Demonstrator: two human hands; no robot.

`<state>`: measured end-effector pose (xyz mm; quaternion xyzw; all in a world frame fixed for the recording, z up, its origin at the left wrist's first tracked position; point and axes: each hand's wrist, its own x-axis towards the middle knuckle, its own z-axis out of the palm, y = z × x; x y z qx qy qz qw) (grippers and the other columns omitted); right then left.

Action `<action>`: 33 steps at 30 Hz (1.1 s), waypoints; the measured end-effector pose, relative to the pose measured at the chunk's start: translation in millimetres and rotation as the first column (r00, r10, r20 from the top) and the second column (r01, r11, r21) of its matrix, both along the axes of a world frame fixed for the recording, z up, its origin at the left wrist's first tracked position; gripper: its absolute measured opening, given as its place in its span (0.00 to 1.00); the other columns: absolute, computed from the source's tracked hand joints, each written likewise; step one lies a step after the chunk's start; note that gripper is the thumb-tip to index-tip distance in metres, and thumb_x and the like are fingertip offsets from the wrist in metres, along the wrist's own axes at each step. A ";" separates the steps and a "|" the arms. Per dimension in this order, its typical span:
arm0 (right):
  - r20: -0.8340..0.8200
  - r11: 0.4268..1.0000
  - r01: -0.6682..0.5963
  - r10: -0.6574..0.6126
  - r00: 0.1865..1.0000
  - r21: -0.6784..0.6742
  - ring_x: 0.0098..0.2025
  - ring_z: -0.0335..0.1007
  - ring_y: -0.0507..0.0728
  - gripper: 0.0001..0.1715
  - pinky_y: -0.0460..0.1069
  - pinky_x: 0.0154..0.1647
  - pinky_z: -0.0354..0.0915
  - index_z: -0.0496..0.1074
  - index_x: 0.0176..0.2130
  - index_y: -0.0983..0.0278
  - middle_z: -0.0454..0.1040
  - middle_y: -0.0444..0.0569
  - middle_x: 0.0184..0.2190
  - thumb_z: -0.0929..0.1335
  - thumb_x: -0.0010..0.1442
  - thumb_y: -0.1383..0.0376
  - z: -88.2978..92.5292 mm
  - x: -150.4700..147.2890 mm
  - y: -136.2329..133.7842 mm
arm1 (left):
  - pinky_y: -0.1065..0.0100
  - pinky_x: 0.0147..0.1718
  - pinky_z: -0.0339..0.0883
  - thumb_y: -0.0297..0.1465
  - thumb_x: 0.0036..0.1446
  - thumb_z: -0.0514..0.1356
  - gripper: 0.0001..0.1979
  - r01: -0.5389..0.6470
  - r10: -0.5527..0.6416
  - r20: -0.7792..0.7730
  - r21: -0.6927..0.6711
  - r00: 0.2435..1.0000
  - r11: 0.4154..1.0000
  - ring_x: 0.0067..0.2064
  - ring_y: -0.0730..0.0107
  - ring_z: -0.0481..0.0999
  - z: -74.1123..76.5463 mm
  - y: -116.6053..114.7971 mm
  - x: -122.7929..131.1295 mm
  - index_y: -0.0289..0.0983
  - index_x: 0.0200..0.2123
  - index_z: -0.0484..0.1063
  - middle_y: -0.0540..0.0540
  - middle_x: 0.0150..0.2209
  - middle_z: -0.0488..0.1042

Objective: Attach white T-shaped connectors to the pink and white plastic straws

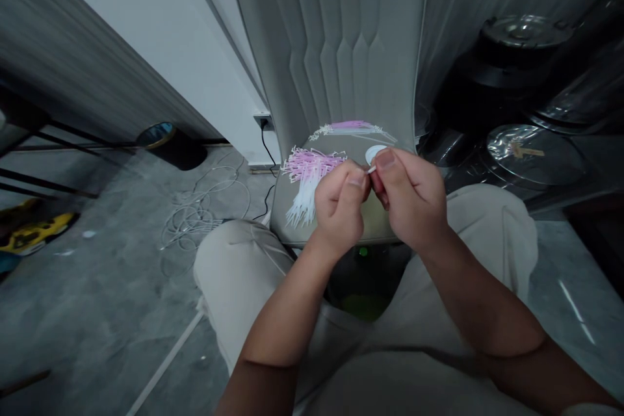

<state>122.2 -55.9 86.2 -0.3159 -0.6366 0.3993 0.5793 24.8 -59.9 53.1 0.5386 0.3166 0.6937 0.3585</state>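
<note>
In front of me, above the chair seat [373, 221], my left hand [344, 205] and my right hand [412, 195] are closed and almost touch at the fingertips. Between their thumbs and forefingers they pinch a thin white stick [372, 169]; most of it is hidden by the fingers. Just behind my right thumb shows a white round piece [375, 153], partly covered. Left of my left hand lies a heap of thin pink-and-white plastic sticks [312, 175]. A smaller row of similar sticks [351, 127] rests near the chair's backrest.
The grey chair backrest [341, 32] rises ahead. On the floor to the left are a coiled cable [195, 214] and a black bin [173, 148]. A black cord runs from a wall socket [264, 121]. Plastic-wrapped round items [531, 149] stand at the right.
</note>
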 end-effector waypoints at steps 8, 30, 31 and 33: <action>0.005 0.999 0.040 -0.040 0.999 -0.008 0.22 0.52 0.48 0.27 0.46 0.24 0.54 0.58 0.21 0.62 0.56 0.40 0.18 0.61 0.68 0.54 -0.5 -0.2 -1.5 | 0.71 0.20 0.52 0.42 0.64 0.54 0.22 0.040 -0.039 0.038 -0.015 0.999 0.999 0.21 0.76 0.54 0.1 0.0 1.0 0.38 0.21 0.57 0.54 0.19 0.55; 0.020 0.998 0.058 -0.059 0.998 0.037 0.23 0.56 0.48 0.25 0.45 0.25 0.56 0.58 0.22 0.62 0.59 0.40 0.19 0.61 0.68 0.56 -1.2 -1.2 -2.0 | 0.72 0.21 0.50 0.38 0.66 0.53 0.20 0.063 -0.064 0.011 0.047 0.998 0.997 0.22 0.77 0.53 -4.0 3.6 -2.4 0.37 0.21 0.59 0.54 0.19 0.54; 0.028 0.997 0.062 -0.063 0.998 0.047 0.23 0.56 0.48 0.25 0.45 0.25 0.56 0.58 0.22 0.62 0.58 0.40 0.19 0.61 0.68 0.56 -1.1 -1.0 -2.0 | 0.71 0.21 0.50 0.39 0.66 0.53 0.20 0.058 -0.058 0.006 0.041 0.998 0.997 0.22 0.77 0.53 -4.0 3.6 -2.3 0.37 0.21 0.59 0.54 0.19 0.54; 0.043 0.996 0.066 -0.069 0.997 0.063 0.23 0.56 0.48 0.24 0.46 0.25 0.56 0.58 0.22 0.62 0.58 0.40 0.19 0.61 0.69 0.57 -1.0 -0.8 -2.0 | 0.71 0.21 0.50 0.39 0.65 0.53 0.20 0.052 -0.052 -0.001 0.032 0.999 0.998 0.22 0.76 0.53 -3.6 3.4 -2.0 0.38 0.21 0.59 0.54 0.19 0.54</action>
